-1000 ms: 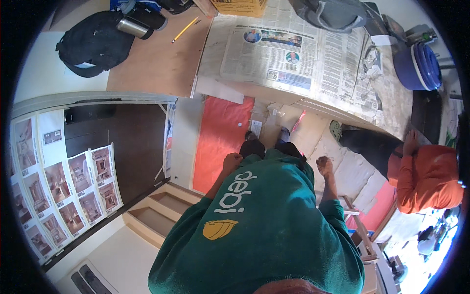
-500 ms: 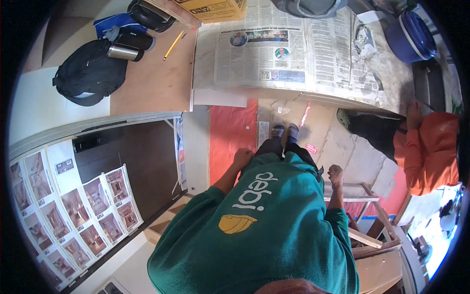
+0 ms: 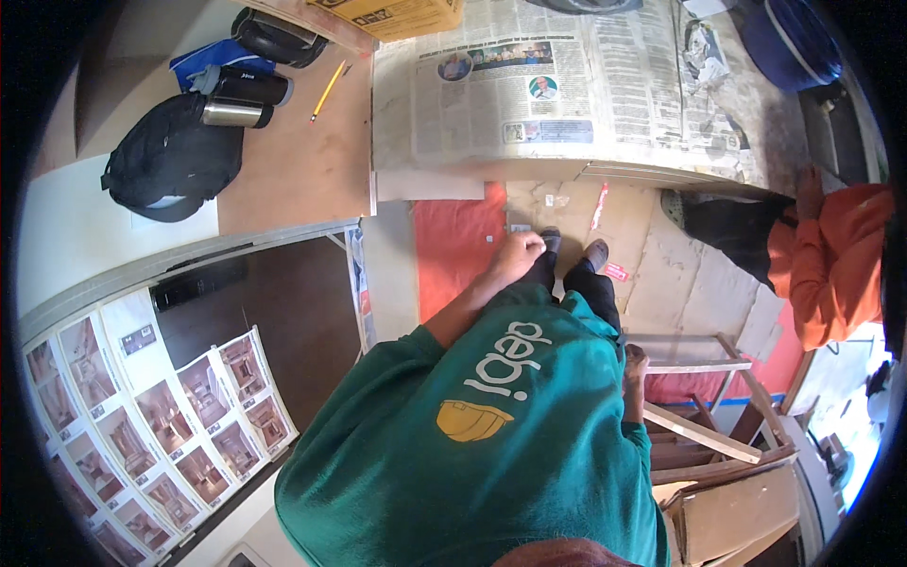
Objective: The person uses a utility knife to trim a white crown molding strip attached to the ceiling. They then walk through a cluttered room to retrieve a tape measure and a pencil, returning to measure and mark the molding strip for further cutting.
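A wooden frame (image 3: 704,435) of narrow bars stands at the person's right side, just beside the right hand (image 3: 636,359); whether skin and wood touch, I cannot tell. The bars look thin and stiff, so the frame is probably fairly light for its size but awkward, with open corners that could snag; dry wood should not be slippery, though its joints may be weak. The sounder hold would be on two opposite outer bars, away from the slanting one. The right hand hangs by the hip, seen mostly from the back, and I cannot tell whether its fingers are apart or together. The left hand (image 3: 521,253) is in front of the thighs, bent at the wrist, with nothing visible in it; its fingertips are too small to read. Behind the frame's lower bar sits a cardboard box (image 3: 742,515), and a red sheet (image 3: 453,255) lies on the floor beyond the left forearm. Ahead, newspaper (image 3: 628,104) covers much of a worktop (image 3: 397,132), a yellow pencil (image 3: 327,92) and a black bag (image 3: 175,156) lie to its left, and a co-worker in an orange top (image 3: 831,274) is at far right.
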`<state>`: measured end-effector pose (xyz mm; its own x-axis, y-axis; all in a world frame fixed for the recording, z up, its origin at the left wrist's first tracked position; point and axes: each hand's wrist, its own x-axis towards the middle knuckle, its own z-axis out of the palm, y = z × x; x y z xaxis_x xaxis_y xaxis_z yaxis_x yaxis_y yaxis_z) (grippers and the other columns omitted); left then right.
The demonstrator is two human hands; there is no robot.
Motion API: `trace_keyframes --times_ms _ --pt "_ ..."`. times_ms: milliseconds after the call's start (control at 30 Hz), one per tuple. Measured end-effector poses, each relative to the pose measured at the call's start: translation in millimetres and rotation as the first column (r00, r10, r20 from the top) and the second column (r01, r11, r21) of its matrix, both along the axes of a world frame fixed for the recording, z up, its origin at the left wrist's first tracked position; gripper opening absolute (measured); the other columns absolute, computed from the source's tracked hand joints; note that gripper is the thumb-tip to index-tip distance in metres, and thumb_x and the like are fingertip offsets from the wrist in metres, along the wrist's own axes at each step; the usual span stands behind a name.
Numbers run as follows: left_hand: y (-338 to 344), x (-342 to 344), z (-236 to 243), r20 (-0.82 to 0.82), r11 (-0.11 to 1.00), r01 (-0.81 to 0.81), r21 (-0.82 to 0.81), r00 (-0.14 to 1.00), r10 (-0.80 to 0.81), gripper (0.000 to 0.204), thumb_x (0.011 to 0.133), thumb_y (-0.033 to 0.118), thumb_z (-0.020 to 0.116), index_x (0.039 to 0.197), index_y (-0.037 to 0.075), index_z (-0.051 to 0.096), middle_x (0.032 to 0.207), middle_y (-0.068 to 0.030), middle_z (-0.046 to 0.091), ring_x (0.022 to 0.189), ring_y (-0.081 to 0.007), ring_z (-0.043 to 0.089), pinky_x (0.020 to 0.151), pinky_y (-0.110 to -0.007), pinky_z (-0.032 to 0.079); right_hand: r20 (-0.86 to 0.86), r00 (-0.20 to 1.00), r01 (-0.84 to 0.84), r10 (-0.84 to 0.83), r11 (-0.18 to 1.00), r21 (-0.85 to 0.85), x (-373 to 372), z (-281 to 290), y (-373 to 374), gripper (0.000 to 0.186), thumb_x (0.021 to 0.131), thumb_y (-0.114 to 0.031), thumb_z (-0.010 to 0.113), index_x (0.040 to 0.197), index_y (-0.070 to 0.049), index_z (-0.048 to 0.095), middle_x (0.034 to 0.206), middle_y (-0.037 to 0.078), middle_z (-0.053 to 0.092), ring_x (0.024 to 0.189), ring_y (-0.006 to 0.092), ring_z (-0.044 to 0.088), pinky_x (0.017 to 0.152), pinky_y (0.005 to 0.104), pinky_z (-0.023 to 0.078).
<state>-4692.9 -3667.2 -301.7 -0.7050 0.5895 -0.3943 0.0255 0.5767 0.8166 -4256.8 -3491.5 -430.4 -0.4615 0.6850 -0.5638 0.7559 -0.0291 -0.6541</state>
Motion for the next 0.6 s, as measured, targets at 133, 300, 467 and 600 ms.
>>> trace_keyframes --times_ms 133,300,467,600 --pt "-44.2 -11.3 -15.5 0.274 0.924 -0.349 0.155 0.914 0.299 0.023 0.092 0.027 0.063 0.094 0.004 0.068 0.076 -0.0043 0.065 0.066 -0.015 0.062 0.06 -0.027 0.05 0.078 0.997 -0.012 0.014 1.0 -0.026 -17.4 27.4 5.3 0.026 0.088 -0.021 0.062 0.097 0.003 0.07 0.093 0.019 0.071 0.084 0.0258 0.067 0.077 0.0373 0.051" --pt "-162.9 -62.6 8.4 0.5 0.378 -0.88 0.287 0.474 0.725 0.037 0.094 0.043 0.058 0.11 0.009 0.056 0.083 0.0003 0.059 0.075 -0.0134 0.06 0.064 -0.028 0.052 0.092 0.937 -0.336 0.338 0.941 -0.044 8.1 -1.1 36.3 0.027 0.088 -0.031 0.06 0.083 -0.005 0.068 0.079 0.012 0.068 0.07 0.0278 0.065 0.062 0.0404 0.051" --pt "-232.2 -112.9 60.9 0.45 -0.017 -0.982 0.186 0.069 0.89 0.064 0.089 0.052 0.062 0.124 0.002 0.046 0.1 -0.0083 0.059 0.089 -0.0249 0.063 0.083 -0.041 0.055 0.047 0.875 -0.483 0.481 0.867 0.12 4.8 -76.7 83.4 0.026 0.088 -0.025 0.053 0.09 -0.004 0.068 0.095 0.021 0.068 0.091 0.0387 0.064 0.079 0.0459 0.051" --pt "-255.8 -144.7 76.6 0.48 -0.035 -0.987 0.158 0.046 0.876 0.072 0.09 0.048 0.063 0.136 0.0 0.036 0.115 -0.0121 0.054 0.102 -0.0305 0.061 0.094 -0.047 0.051 -0.014 0.779 -0.499 0.627 0.632 0.593 -101.0 -63.7 87.0 0.019 0.089 -0.014 0.055 0.091 0.001 0.065 0.091 0.023 0.067 0.085 0.0384 0.065 0.073 0.0433 0.052"
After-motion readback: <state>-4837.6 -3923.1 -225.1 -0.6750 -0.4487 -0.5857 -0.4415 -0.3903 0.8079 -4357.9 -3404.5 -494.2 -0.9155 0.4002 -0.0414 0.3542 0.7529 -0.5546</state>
